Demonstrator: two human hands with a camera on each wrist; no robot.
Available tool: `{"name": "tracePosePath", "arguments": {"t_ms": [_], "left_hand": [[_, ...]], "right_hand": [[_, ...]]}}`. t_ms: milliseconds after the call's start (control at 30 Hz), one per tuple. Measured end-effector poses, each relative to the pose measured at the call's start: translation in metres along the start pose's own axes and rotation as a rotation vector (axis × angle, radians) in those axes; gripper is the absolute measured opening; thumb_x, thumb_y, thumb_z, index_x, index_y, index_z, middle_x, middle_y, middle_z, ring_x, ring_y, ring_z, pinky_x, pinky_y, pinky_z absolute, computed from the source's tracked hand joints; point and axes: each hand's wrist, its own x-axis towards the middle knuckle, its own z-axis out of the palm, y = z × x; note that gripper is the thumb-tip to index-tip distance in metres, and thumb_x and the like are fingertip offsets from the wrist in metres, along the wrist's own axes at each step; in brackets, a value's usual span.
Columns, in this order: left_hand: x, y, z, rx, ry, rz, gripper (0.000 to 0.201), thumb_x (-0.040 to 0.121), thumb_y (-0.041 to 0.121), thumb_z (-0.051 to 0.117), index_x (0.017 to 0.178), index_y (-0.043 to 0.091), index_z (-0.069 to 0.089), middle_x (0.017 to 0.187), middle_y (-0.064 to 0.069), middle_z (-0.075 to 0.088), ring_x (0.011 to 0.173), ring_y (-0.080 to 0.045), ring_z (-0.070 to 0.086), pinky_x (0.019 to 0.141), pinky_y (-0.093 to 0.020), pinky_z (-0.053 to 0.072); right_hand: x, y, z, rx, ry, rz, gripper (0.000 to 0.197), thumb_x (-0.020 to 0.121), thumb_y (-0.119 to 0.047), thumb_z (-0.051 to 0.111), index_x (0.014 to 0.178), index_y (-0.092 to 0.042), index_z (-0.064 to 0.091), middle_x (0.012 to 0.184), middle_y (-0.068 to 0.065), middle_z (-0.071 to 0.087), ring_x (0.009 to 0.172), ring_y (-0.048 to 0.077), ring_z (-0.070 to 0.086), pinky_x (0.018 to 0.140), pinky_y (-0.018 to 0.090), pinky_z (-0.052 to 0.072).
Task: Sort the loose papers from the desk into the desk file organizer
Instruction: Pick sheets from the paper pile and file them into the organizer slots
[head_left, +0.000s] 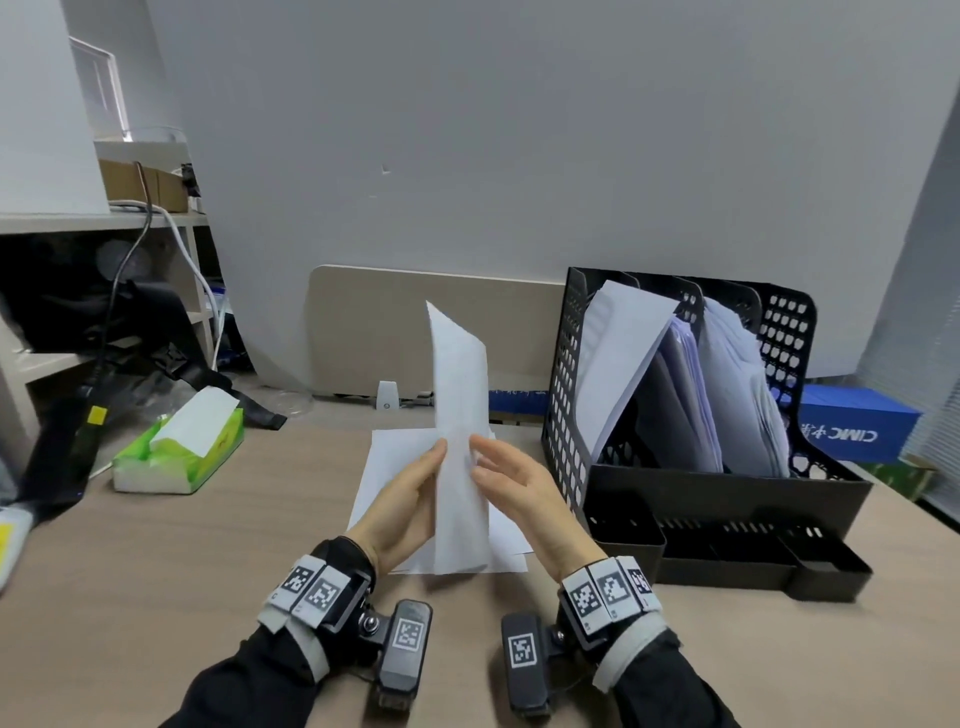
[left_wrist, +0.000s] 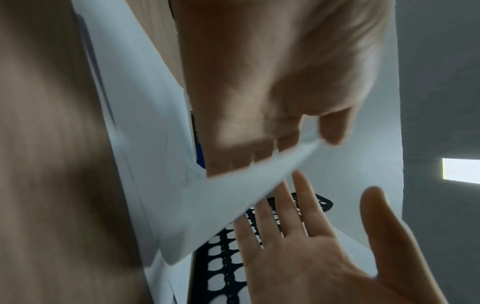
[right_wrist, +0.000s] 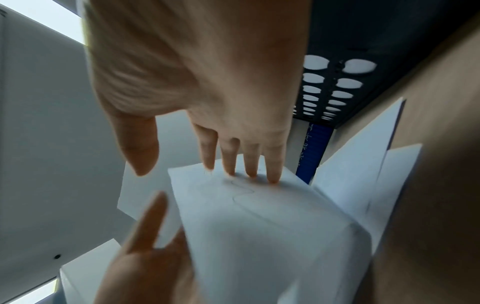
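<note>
A white sheet (head_left: 460, 415) stands upright and bent between my hands, over a flat stack of loose papers (head_left: 376, 478) on the wooden desk. My left hand (head_left: 434, 462) pinches its left edge; in the left wrist view the left hand (left_wrist: 272, 92) has its fingers behind the sheet (left_wrist: 233, 195) and its thumb in front. My right hand (head_left: 498, 467) has straight fingers, and in the right wrist view the right hand (right_wrist: 207, 82) touches the sheet (right_wrist: 259, 226) with its fingertips. The black perforated file organizer (head_left: 563, 389) stands to the right, with papers in its slots.
A green tissue pack (head_left: 182, 447) lies at the left. Behind it, shelves (head_left: 104, 312) hold cables and black gear. A beige divider panel (head_left: 374, 332) backs the desk. A blue box (head_left: 852, 421) sits behind the organizer, whose low front tray (head_left: 727, 551) juts toward me.
</note>
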Motion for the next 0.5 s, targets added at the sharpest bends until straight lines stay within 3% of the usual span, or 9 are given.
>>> {"name": "tracePosePath", "arguments": {"t_ms": [67,133,233,300,367,500], "left_hand": [[-0.003,0.001,0.007,0.064,-0.095,-0.029,0.062,0.101,0.057,0.029,0.144,0.019,0.054,0.15,0.004,0.051,0.14,-0.011,0.043,0.12,-0.04,0.025],[-0.004,0.003,0.015,0.091,-0.12,-0.016,0.067,0.101,0.058,0.024,0.143,0.016,0.054,0.152,0.01,0.047,0.144,-0.004,0.036,0.122,-0.035,0.019],[-0.008,0.004,0.022,0.209,-0.127,0.062,0.059,0.106,0.048,0.024,0.137,0.012,0.06,0.149,0.005,0.052,0.143,-0.006,0.039,0.121,-0.034,0.021],[-0.012,0.007,0.025,0.288,-0.103,0.099,0.052,0.104,0.048,0.04,0.129,0.011,0.068,0.146,0.005,0.055,0.14,-0.005,0.042,0.119,-0.033,0.023],[-0.014,0.015,0.027,0.308,-0.031,0.124,0.045,0.097,0.046,0.053,0.12,0.014,0.073,0.138,0.007,0.062,0.134,-0.004,0.05,0.115,-0.033,0.029],[-0.011,0.027,0.04,0.334,0.132,0.19,0.03,0.1,0.025,0.052,0.111,0.012,0.076,0.121,0.001,0.072,0.123,-0.013,0.061,0.108,-0.039,0.043]], "right_hand": [[0.001,-0.003,0.001,0.011,0.026,-0.047,0.053,0.083,-0.034,0.076,0.133,-0.025,0.058,0.129,-0.003,0.066,0.128,0.015,0.057,0.11,0.038,0.045],[0.002,-0.007,0.002,0.004,0.073,-0.088,0.052,0.086,-0.028,0.075,0.134,-0.022,0.057,0.126,0.009,0.065,0.123,0.022,0.06,0.106,0.038,0.048],[0.001,-0.016,0.001,-0.047,0.265,-0.092,0.024,0.092,-0.012,0.067,0.115,-0.021,0.066,0.112,0.001,0.073,0.113,0.019,0.067,0.089,0.027,0.055],[-0.002,-0.024,-0.004,-0.087,0.365,-0.098,0.024,0.095,-0.003,0.057,0.101,-0.022,0.07,0.101,-0.003,0.076,0.102,0.013,0.07,0.077,0.019,0.055],[-0.007,-0.037,-0.011,-0.115,0.386,-0.127,0.029,0.097,0.001,0.051,0.102,-0.019,0.071,0.099,-0.005,0.076,0.098,0.01,0.071,0.074,0.016,0.055],[-0.022,-0.079,-0.025,-0.145,0.403,-0.278,0.028,0.097,0.004,0.049,0.109,-0.01,0.071,0.1,-0.007,0.075,0.096,0.003,0.07,0.075,0.014,0.054]]}}
